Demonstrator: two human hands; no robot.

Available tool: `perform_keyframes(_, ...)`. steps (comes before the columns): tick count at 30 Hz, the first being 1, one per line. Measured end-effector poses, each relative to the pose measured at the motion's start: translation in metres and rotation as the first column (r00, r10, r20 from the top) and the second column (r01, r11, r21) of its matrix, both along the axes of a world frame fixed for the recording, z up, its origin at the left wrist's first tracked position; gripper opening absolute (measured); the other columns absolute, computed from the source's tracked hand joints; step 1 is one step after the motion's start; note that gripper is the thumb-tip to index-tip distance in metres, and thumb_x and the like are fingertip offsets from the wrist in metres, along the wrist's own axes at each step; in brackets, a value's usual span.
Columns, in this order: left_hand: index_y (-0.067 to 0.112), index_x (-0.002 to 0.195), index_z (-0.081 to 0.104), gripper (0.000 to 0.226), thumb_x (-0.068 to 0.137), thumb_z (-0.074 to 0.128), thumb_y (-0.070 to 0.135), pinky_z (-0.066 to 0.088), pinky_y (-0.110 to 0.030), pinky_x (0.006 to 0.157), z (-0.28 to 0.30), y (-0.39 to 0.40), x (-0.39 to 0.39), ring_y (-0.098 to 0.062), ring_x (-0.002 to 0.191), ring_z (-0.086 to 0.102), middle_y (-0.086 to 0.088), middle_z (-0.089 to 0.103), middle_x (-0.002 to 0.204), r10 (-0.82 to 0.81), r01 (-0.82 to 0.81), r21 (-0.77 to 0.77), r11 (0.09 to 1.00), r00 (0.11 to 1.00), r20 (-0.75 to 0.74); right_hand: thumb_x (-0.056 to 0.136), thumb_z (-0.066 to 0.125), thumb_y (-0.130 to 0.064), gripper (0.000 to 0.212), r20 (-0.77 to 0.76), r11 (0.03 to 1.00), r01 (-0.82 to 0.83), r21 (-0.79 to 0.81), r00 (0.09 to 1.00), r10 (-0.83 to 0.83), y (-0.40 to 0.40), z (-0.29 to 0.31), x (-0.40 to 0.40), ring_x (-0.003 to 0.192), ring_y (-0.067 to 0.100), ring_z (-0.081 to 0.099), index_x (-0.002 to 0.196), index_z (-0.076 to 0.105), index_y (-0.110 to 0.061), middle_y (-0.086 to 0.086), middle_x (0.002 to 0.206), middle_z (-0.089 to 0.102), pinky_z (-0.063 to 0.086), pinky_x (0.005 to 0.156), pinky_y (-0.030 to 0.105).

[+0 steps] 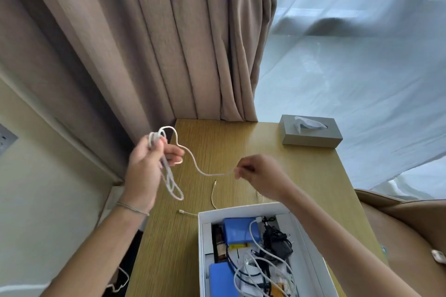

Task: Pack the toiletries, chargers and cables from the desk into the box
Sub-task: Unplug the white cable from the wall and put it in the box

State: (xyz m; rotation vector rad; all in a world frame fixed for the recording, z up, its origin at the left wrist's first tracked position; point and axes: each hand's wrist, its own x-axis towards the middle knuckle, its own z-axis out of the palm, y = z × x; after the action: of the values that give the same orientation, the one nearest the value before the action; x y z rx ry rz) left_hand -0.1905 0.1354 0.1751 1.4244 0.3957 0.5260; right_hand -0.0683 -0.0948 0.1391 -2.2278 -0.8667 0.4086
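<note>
the left grip (144, 166) clenched the looped white braided cable (169, 176) above the wooden desk (217, 142); the right grip (255, 173) pinched its free end. loose coils could slip and unravel short of the white cardboard box (311, 239).

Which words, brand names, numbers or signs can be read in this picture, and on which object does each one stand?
No text can be read with certainty.
Dark brown tube in the white box: pale lettering along it, too blurred to read.
Yellow packet in the box: no legible print.
Blue pouches, grey tissue box, white cable held by both hands: no visible lettering.
</note>
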Motion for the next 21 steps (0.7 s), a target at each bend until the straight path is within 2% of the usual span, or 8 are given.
perform_keyframes(2, 0.01, 0.1, 0.055, 0.022, 0.108, 0.036, 0.018, 0.058, -0.025, 0.073, 0.0, -0.025, 0.001, -0.023, 0.083, 0.074, -0.013, 0.076, 0.089, -0.096, 0.099, 0.126, 0.987, 0.995, -0.031, 0.1, 0.06, -0.024, 0.021, 0.043, 0.995, -0.093, -0.034, 0.995, 0.094, 0.015, 0.005, -0.016, 0.048, -0.004, 0.051, 0.085, 0.075, -0.019, -0.017, 0.056, 0.056, 0.04, 0.05, 0.01)
perform_keyframes(5, 0.008, 0.099, 0.054, 0.021, 0.107, 0.039, 0.019, 0.059, -0.024, 0.077, -0.005, -0.052, -0.002, -0.017, 0.086, 0.075, -0.005, 0.077, 0.09, -0.158, 0.184, 0.278, 0.943, 0.981, -0.116, 0.1, 0.059, -0.023, 0.02, -0.016, 0.987, -0.152, 0.048, 0.988, 0.153, 0.026, 0.015, -0.028, 0.045, 0.0, 0.047, 0.086, 0.074, -0.021, -0.021, 0.051, 0.055, 0.037, 0.048, 0.012)
perform_keyframes(8, 0.009, 0.092, 0.055, 0.02, 0.105, 0.043, 0.016, 0.054, -0.022, 0.069, -0.009, -0.06, -0.005, -0.008, 0.072, 0.069, 0.006, 0.069, 0.075, -0.174, 0.243, 0.394, 0.887, 0.964, -0.203, 0.101, 0.059, -0.025, 0.024, -0.022, 0.984, -0.144, 0.104, 0.989, 0.147, 0.029, 0.024, -0.031, 0.045, 0.004, 0.041, 0.08, 0.071, -0.024, -0.017, 0.052, 0.054, 0.031, 0.047, 0.017)
perform_keyframes(10, 0.006, 0.089, 0.057, 0.023, 0.105, 0.043, 0.014, 0.045, -0.031, 0.063, -0.013, -0.057, -0.005, -0.01, 0.061, 0.054, 0.007, 0.055, 0.067, -0.231, 0.328, 0.41, 0.851, 0.935, -0.269, 0.1, 0.061, -0.026, 0.026, 0.011, 0.988, -0.139, 0.064, 0.99, 0.138, 0.029, 0.026, -0.028, 0.047, 0.005, 0.042, 0.078, 0.07, -0.017, -0.013, 0.051, 0.051, 0.032, 0.049, 0.021)
perform_keyframes(12, 0.006, 0.086, 0.063, 0.029, 0.105, 0.043, 0.015, 0.037, -0.027, 0.058, -0.017, -0.048, -0.004, -0.006, 0.057, 0.043, 0.007, 0.049, 0.064, -0.25, 0.378, 0.427, 0.821, 0.911, -0.327, 0.1, 0.061, -0.027, 0.027, -0.002, 0.991, -0.124, 0.048, 0.992, 0.125, 0.025, 0.026, -0.022, 0.045, 0.004, 0.042, 0.076, 0.069, -0.016, -0.013, 0.049, 0.048, 0.03, 0.048, 0.018)
perform_keyframes(14, 0.01, 0.082, 0.066, 0.034, 0.106, 0.042, 0.017, 0.031, -0.021, 0.052, -0.02, -0.033, -0.006, -0.004, 0.051, 0.036, 0.012, 0.045, 0.058, -0.273, 0.403, 0.361, 0.841, 0.893, -0.359, 0.101, 0.06, -0.027, 0.028, -0.048, 0.993, -0.09, 0.07, 0.994, 0.093, 0.016, 0.026, -0.015, 0.044, 0.004, 0.039, 0.075, 0.068, -0.018, -0.014, 0.048, 0.048, 0.031, 0.046, 0.016)
perform_keyframes(18, 0.013, 0.075, 0.06, 0.033, 0.102, 0.043, 0.019, 0.028, -0.02, 0.048, -0.022, 0.008, -0.013, -0.009, 0.05, 0.028, 0.006, 0.035, 0.058, -0.422, 0.438, 0.0, 0.899, 0.865, -0.272, 0.102, 0.057, -0.024, 0.028, -0.064, 0.995, 0.023, 0.093, 0.998, -0.018, -0.008, 0.023, 0.006, 0.047, 0.002, 0.041, 0.074, 0.062, -0.025, -0.015, 0.054, 0.055, 0.034, 0.049, 0.016)
perform_keyframes(21, 0.016, 0.07, 0.057, 0.031, 0.098, 0.042, 0.019, 0.034, -0.019, 0.046, -0.018, 0.04, -0.021, -0.008, 0.047, 0.028, 0.006, 0.03, 0.057, -0.426, 0.376, -0.356, 0.856, 0.902, -0.072, 0.101, 0.057, -0.02, 0.031, -0.069, 0.982, 0.15, 0.116, 0.987, -0.143, -0.027, 0.015, 0.026, 0.061, 0.018, 0.047, 0.071, 0.061, -0.022, 0.005, 0.065, 0.056, 0.039, 0.061, 0.033)
